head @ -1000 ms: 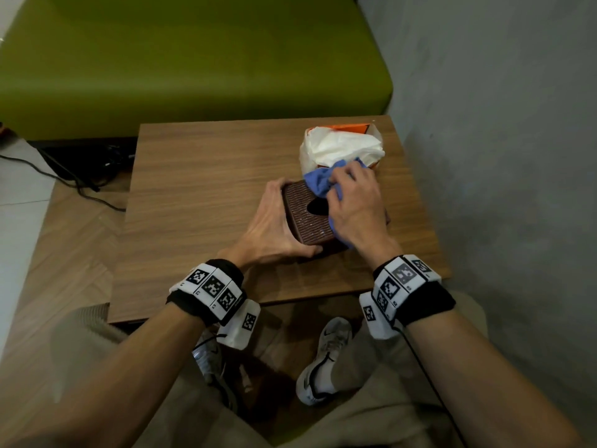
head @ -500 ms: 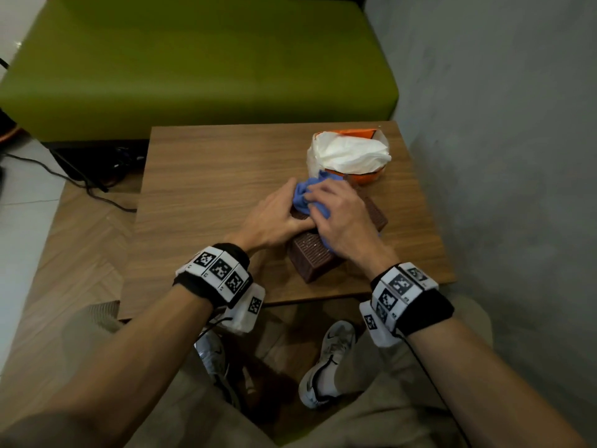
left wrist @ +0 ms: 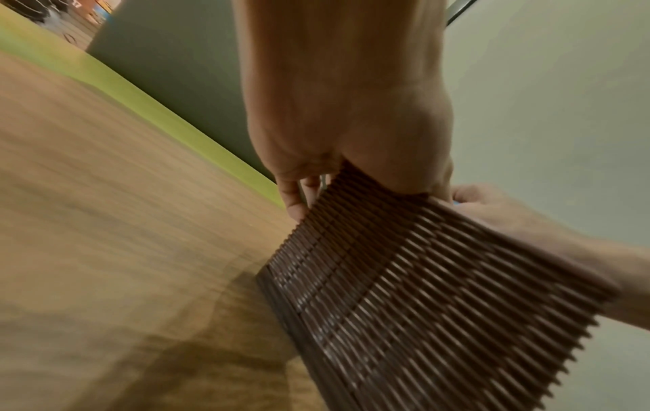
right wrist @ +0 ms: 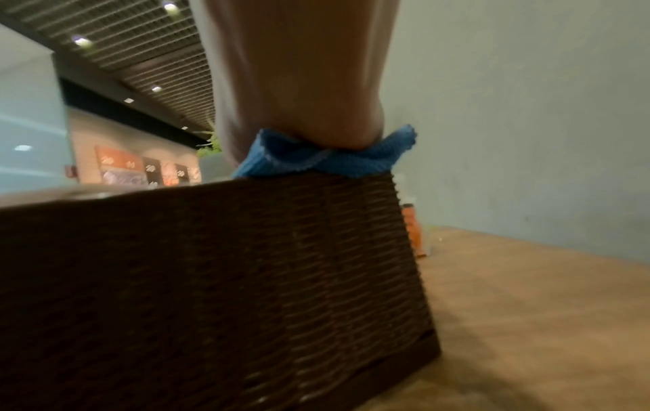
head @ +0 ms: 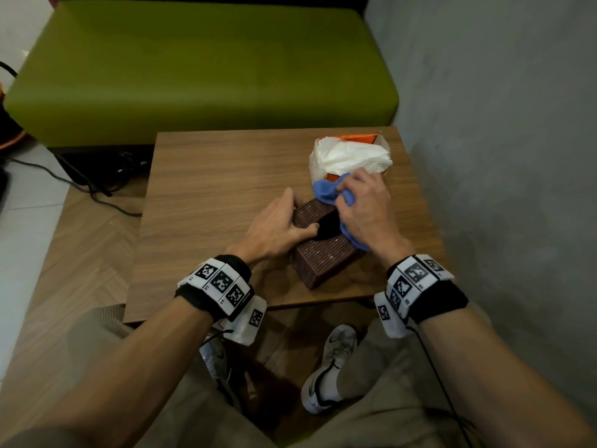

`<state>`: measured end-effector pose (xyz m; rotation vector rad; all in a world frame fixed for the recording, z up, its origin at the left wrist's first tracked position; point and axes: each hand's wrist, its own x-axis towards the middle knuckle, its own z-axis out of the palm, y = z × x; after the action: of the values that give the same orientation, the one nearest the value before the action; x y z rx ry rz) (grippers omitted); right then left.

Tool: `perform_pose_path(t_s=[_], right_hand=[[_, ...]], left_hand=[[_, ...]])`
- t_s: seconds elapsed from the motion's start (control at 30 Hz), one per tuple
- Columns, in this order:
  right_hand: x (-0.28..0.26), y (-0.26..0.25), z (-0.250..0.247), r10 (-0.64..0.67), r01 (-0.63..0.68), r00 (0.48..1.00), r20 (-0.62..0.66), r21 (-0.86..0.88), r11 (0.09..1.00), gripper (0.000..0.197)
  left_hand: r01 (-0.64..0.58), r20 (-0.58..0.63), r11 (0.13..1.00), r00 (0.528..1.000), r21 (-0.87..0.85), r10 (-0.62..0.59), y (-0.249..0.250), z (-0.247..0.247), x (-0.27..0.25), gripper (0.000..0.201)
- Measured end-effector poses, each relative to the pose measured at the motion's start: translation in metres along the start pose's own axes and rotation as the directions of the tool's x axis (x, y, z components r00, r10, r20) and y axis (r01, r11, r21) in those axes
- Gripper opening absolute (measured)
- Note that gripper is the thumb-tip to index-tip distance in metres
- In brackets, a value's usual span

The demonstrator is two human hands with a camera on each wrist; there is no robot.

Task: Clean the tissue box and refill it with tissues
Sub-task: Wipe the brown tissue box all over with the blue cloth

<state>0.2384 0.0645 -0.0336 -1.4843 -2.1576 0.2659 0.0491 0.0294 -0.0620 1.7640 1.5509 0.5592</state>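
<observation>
On the wooden table (head: 206, 195) sits the brown ribbed tissue box (head: 323, 257), angled across the right half of the tabletop with one corner toward the near edge. The left hand (head: 274, 224) grips it from the left side: thumb hooked into the dark oval slot on top, fingers wrapped down the far left edge. From the left wrist view, that hand (left wrist: 337, 111) has its fingertips (left wrist: 295, 200) curled over the ribbed side of the box (left wrist: 422, 292). The right hand (head: 365, 208) is on top of the box at its far end, fingers bunched and clamped on a blue cloth (head: 326, 189), pressing it against the lid. The right wrist view confirms it: the heel of the hand (right wrist: 299, 83) bears down on the blue cloth (right wrist: 316, 158), squashed against the top edge of the box (right wrist: 211, 278). How the individual fingers lie there cannot be told from that angle.

Just behind the box, touching distance from the cloth, stands an orange tissue pack (head: 358, 140) with white tissues (head: 349, 155) billowing out. No readable brand on it. Both wrists carry black bands with square black-and-white code markers (head: 223, 281). Beyond the table, a green sofa (head: 200, 66); to the right, a grey wall (head: 500, 156). Black cables (head: 97, 192) trail on the floor at left. White sneakers (head: 329, 367) show under the table edge, one with a dark swoosh mark.
</observation>
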Motion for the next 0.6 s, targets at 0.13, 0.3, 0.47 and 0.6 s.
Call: perform_pose_path(t_s=[0.13,0.3,0.47,0.6], right_hand=[[-0.012,-0.031,0.01,-0.171,0.155,0.971,0.165,0.106,0.982,0.012],[-0.004,-0.011,0.007,-0.005,0.007,1.0,0.023,-0.077,0.997,0.018],[-0.009,-0.021,0.013,-0.225,0.217,0.968,0.108,0.081,0.973,0.015],[-0.01,-0.019,0.011,-0.249,0.236,0.965,0.08,0.142,0.961,0.016]], left_hand=[[-0.022,-0.053,1.0,0.998,-0.01,0.021,0.004,0.003,-0.001,0.05],[-0.012,-0.037,0.99,0.999,0.144,0.017,0.004,0.002,-0.001,0.052],[0.005,0.114,0.99,0.993,-0.144,0.011,0.009,-0.005,0.011,0.082],[-0.059,0.158,0.892,0.977,-0.448,0.144,0.007,-0.003,0.014,0.095]])
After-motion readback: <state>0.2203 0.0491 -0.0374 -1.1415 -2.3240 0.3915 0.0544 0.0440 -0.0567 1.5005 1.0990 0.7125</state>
